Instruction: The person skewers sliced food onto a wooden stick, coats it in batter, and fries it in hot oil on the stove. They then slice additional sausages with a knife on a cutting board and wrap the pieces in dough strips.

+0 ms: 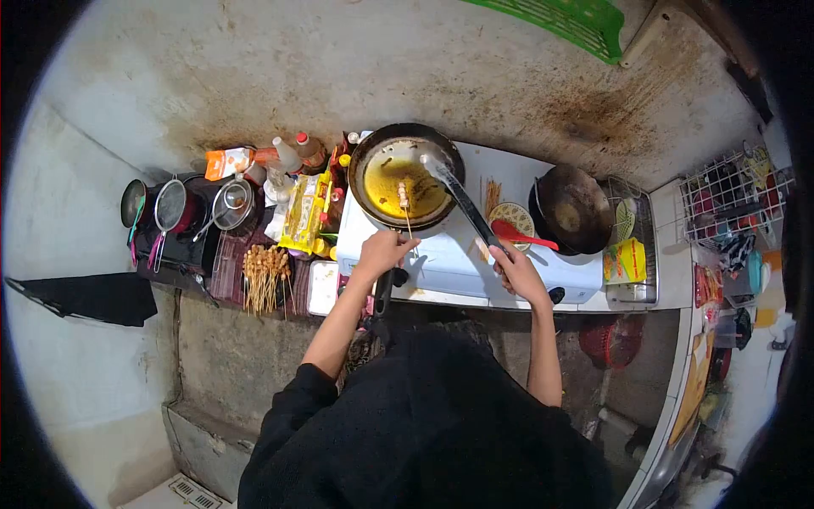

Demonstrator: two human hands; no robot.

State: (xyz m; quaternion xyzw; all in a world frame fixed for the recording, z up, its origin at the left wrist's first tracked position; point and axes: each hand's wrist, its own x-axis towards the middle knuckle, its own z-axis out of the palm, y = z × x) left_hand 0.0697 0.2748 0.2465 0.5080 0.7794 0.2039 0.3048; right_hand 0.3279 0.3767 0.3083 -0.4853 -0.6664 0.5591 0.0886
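Observation:
A frying pan [373, 191] with yellow oil sits on the white stove [509, 276]. One skewer of small meat pieces [404, 197] lies in the oil, its stick slanting out over the near rim. My left hand [386, 253] is closed at the near edge of the pan, with the stick's end beside its fingers. In my right hand [517, 271] are black tongs [471, 210], gripped by the near end; their pale tips reach over the pan's right side. The pan's black handle [383, 293] points toward me, below my left hand.
A patterned bowl [511, 214] with a red spoon [513, 235] and a dark wok [572, 210] stand right of the pan. Loose sticks [493, 193] lie behind the bowl. Left are several skewers [267, 270], a yellow packet [303, 216], bottles [310, 151] and strainers [171, 206].

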